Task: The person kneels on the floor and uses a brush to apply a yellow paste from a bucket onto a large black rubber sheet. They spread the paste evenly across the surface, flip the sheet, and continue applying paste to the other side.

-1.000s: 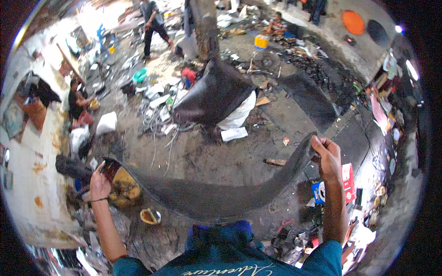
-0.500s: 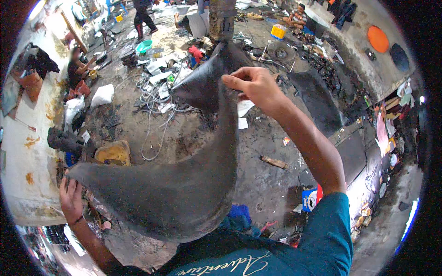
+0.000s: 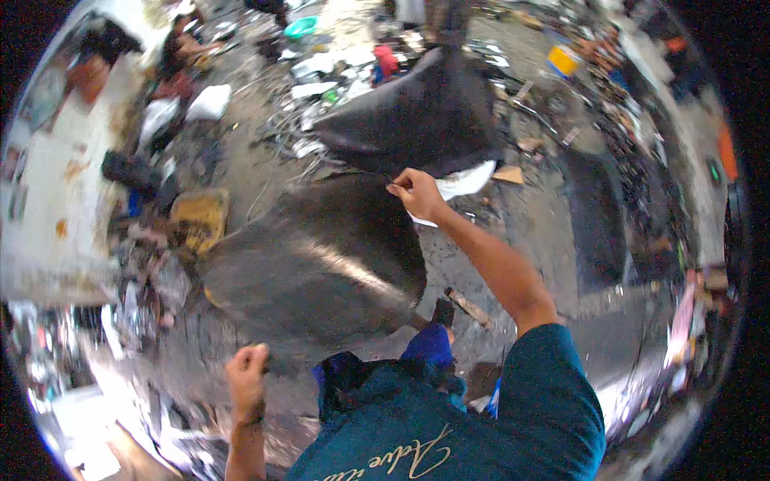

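A large, limp dark grey sheet (image 3: 313,256), like rubber or leather, is spread in front of me with a bright streak of light across it. My right hand (image 3: 417,195) pinches its far right corner between thumb and fingers. At its near left edge, my left hand (image 3: 247,378) is closed with the fingertips against the sheet's margin; blur softens that grip. Just beyond, a second dark sheet (image 3: 417,112) hangs draped at the foot of a post (image 3: 451,24).
A yellow container (image 3: 200,216) lies at the left, near a white sack (image 3: 209,103). Scraps and cables litter the floor ahead. A piece of wood (image 3: 468,308) lies by my feet. Another dark sheet (image 3: 595,216) is on the floor at right. People sit farther off.
The sheet has swung from a hanging curve to a flatter spread. My left hand has moved right and nearer my body; my right hand has lowered. The view has tilted downward.
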